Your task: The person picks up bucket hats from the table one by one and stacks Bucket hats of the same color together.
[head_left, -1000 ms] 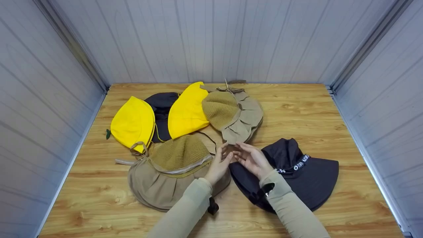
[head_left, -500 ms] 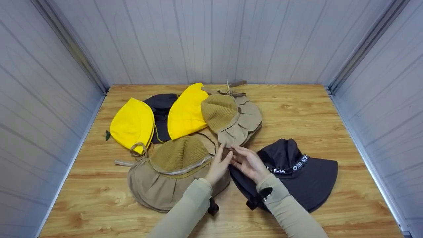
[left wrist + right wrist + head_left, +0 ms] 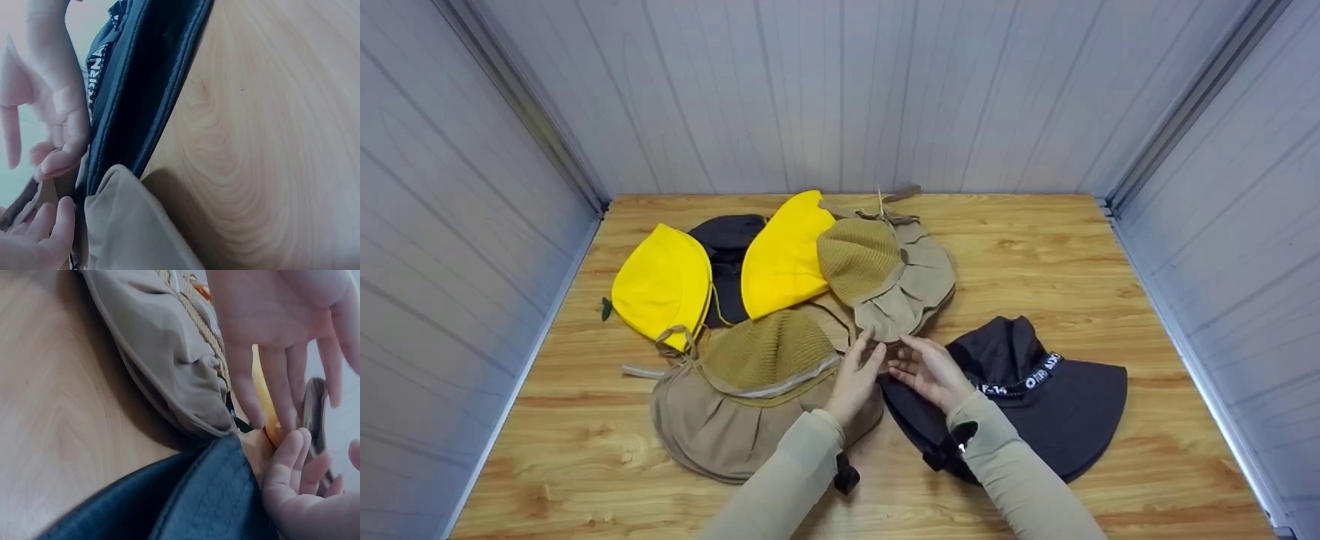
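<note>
My left hand is at the near edge of the far tan hat, fingers mostly straight; the right wrist view also shows this left hand with extended fingers. Beside it, my right hand has loosely bent fingers near the same brim; whether its fingertips touch the cloth is hard to tell. Neither hand visibly grips anything. Under my left wrist lies a larger tan hat with a ribbed crown. A black hat with a lettered band lies partly under my right wrist.
Two yellow hats and another black hat lie together at the back left, against the far tan hat. The wooden table is bounded by pale panel walls at the back and sides.
The far tan hat's near brim has shifted slightly towards me. My right hand came close to the left hand's fingertips, then drew a little apart. The other hats stay put.
</note>
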### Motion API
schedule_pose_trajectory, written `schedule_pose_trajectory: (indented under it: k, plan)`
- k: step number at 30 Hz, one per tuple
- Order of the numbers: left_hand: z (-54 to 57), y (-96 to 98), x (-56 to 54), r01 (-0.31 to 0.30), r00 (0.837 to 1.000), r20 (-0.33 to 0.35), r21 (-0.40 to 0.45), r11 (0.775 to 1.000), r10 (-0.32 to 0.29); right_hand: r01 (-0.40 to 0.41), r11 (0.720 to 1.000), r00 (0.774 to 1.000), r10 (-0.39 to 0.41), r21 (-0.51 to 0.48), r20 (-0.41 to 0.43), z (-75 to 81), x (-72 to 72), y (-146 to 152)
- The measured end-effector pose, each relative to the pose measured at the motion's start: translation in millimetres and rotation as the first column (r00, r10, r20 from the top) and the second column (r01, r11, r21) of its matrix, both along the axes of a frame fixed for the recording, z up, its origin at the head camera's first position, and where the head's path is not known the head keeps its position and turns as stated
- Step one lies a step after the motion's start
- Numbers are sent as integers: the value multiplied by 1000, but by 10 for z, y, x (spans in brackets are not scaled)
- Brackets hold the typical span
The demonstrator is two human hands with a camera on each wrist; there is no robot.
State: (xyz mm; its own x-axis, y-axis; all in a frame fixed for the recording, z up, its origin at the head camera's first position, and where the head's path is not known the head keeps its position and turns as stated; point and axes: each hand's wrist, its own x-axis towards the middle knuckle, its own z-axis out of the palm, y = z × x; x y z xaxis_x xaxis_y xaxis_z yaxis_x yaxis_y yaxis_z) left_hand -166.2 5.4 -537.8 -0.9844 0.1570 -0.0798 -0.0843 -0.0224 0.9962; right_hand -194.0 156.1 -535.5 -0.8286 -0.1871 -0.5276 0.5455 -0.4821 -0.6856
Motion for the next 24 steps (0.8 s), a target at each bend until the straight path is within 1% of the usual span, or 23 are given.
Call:
schedule_pose_trajectory:
  k: [3, 8, 10, 14, 17, 20, 24]
  plan:
    - [15, -8, 1, -19, 1000, -5, 9, 1000, 19, 21, 999, 1000, -21, -25, 13, -13, -37, 26]
    - [39, -3, 28, -49, 998, -33, 14, 999, 49, 44, 989, 999, -41, -145, 29, -21, -143, 72]
    - [44, 5, 39, -49, 998, -43, 19, 999, 50, 57, 982, 998, -53, -181, 30, -13, -203, 88]
    - [42, 19, 38, -54, 997, -50, 50, 997, 57, 84, 972, 996, -79, -220, 31, 18, -334, 98]
    - [27, 20, 32, -71, 997, -38, 86, 994, 74, 100, 966, 995, -91, -238, 48, 42, -402, 84]
    - [20, 16, 30, -90, 996, -16, 103, 991, 92, 126, 962, 991, -112, -244, 67, 52, -427, 53]
    - [17, 13, 27, -108, 994, -1, 114, 988, 109, 174, 948, 984, -157, -268, 84, 56, -414, -6]
